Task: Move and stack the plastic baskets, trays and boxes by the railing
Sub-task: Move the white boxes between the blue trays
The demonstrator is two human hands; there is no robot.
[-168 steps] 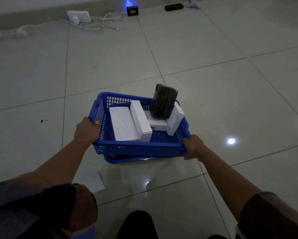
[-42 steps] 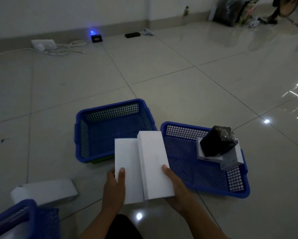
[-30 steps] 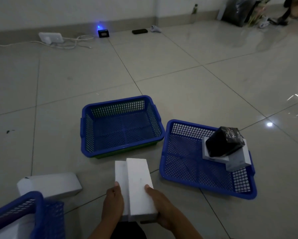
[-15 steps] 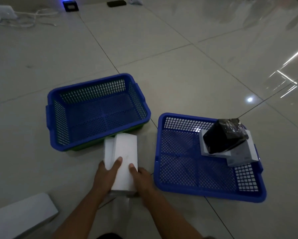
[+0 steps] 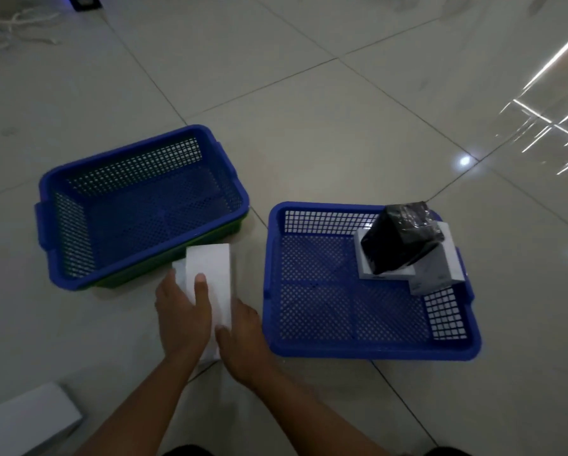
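Boxes (image 5: 210, 284) carried a second ago, now down on the floor (image 5: 342, 110) between both baskets (image 5: 138, 205), pinched by left hand (image 5: 182, 315) and right hand (image 5: 243, 340), freeing the baskets for stacking.

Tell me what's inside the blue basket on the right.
The right blue basket holds a black wrapped package leaning on two white boxes in its far right corner. The rest is bare mesh. What the package covers on the boxes cannot be seen.
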